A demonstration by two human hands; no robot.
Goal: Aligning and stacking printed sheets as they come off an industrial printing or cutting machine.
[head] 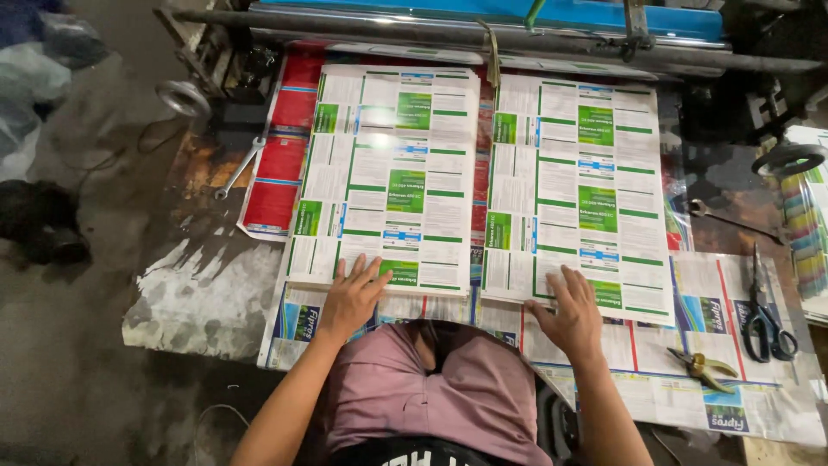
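My left hand (352, 298) lies flat, fingers spread, on the near edge of the left stack of printed sheets (388, 173); my right hand (569, 315) lies likewise on the right stack (573, 194), both mid-counter. Thin, slick paper, floppy singly: I judge the near edges the best hold.

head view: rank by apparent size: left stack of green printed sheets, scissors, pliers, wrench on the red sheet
1. left stack of green printed sheets, by far the largest.
2. scissors and wrench: similar length. The scissors lie nearer the camera, so I won't rank them.
3. pliers, shortest.
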